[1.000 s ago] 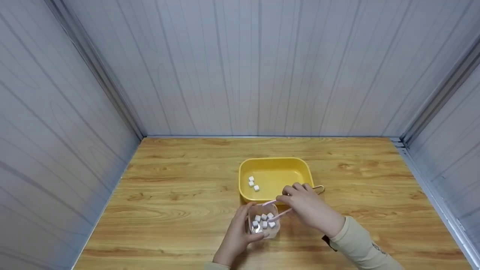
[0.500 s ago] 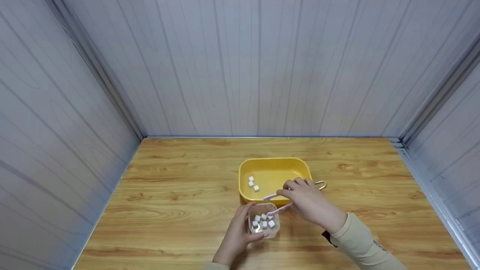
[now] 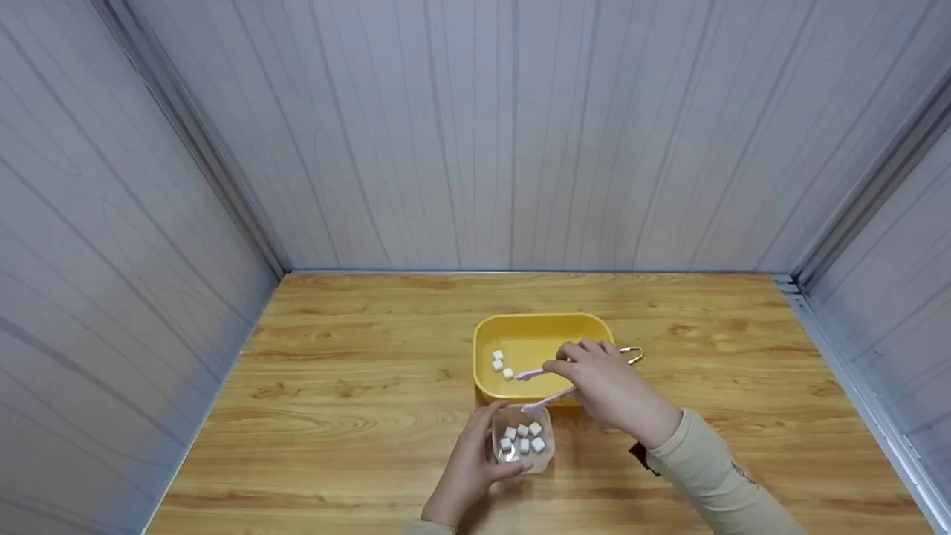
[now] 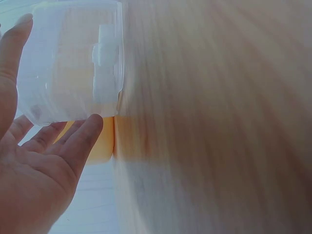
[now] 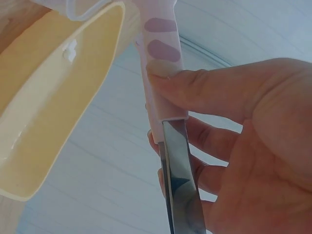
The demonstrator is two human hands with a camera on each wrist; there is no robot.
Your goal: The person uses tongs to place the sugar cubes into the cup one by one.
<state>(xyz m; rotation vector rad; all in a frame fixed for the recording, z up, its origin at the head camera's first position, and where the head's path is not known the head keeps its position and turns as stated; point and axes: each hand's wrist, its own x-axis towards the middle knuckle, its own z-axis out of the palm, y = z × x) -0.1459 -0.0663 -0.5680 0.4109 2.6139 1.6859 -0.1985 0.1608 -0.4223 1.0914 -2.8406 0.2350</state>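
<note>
My left hand [image 3: 469, 461] holds a small clear plastic container [image 4: 73, 53], thumb on one side and fingers on the other. Several white cubes [image 3: 523, 430] lie inside it. My right hand [image 3: 605, 386] grips a pair of tongs [image 5: 180, 170] with pink arms and a shiny metal bend, the thumb pressing one arm. The tong tips stand apart with no cube between them. One tip is over the container's far edge, the other over the yellow tub [image 3: 546, 349]. Three white cubes [image 3: 498, 365] sit at the left in that tub.
The yellow tub stands just beyond the clear container on a wood-grain table [image 3: 356, 386]. Pale panel walls [image 3: 475, 148] rise behind the table and at both sides.
My right hand has moved the tongs away from the cubes in the container, up toward the yellow tub. The left hand and the container have stayed in place.
</note>
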